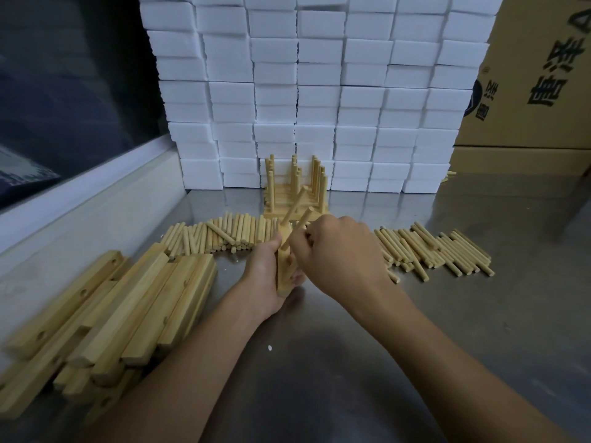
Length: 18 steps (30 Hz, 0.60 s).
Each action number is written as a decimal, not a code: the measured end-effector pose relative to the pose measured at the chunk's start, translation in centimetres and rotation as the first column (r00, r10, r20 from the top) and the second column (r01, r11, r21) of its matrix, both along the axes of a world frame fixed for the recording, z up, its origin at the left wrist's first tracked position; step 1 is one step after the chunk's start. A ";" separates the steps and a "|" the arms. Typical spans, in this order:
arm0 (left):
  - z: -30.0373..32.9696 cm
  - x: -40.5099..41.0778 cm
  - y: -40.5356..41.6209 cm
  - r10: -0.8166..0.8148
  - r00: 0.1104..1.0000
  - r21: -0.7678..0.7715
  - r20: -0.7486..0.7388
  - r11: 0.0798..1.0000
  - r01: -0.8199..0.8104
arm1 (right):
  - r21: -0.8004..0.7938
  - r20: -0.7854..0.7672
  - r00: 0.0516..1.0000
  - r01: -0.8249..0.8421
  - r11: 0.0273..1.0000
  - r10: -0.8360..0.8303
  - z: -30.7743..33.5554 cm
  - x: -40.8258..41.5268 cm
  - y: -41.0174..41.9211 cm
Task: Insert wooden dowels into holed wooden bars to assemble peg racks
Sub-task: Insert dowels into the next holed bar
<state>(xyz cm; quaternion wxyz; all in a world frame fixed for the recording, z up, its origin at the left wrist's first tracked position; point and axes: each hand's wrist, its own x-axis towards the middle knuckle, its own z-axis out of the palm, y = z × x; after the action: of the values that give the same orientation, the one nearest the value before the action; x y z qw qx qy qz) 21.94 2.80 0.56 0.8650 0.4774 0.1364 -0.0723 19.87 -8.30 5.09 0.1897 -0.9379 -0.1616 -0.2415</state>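
Head view: the left hand (267,276) grips a pale wooden holed bar (283,266) held on end over the grey metal tabletop (351,362), fingers wrapped round its lower part. Two light round wooden dowels (295,199) stick out of the bar's upper part, slanting up and away from the hands. The right hand (339,251), just right of the bar and touching it, is closed with its fingertips (302,247) pinched on the nearer dowel at the bar's face.

Left of the left hand lies a heap of loose holed wooden bars (105,314). Beyond both hands, rows of loose dowels (220,235) stretch left and right across the table. Behind those stand finished peg racks (295,187) with upright pegs, against a wall of stacked white foam blocks (319,91). A brown cardboard box (537,75) stands far right.
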 end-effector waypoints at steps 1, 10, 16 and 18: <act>0.0 0.0 0.0 0.008 1.000 -0.024 -0.011 1.000 -0.009 | 0.028 -0.014 1.000 -0.002 1.000 0.002 -0.1 0.3 -0.1; 0.0 0.3 -0.1 0.133 0.986 -0.173 -0.096 0.974 -0.148 | 0.101 -0.378 0.920 -0.069 0.992 0.102 -0.4 1.4 -1.6; 0.1 0.3 -0.3 0.135 0.990 -0.202 -0.028 0.969 -0.138 | 0.052 -0.466 0.878 -0.095 0.994 0.109 -1.4 1.8 -1.5; -0.2 0.5 -0.1 0.132 0.991 -0.168 0.016 0.977 -0.127 | 0.115 -0.425 0.898 -0.067 0.991 0.111 -1.4 2.1 -1.8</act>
<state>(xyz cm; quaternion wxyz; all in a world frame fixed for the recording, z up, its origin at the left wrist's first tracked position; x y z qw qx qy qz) 22.43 2.72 0.41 0.9066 0.3943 0.1491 -0.0205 22.00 -10.08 3.69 0.2771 -0.9492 -0.1464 -0.0270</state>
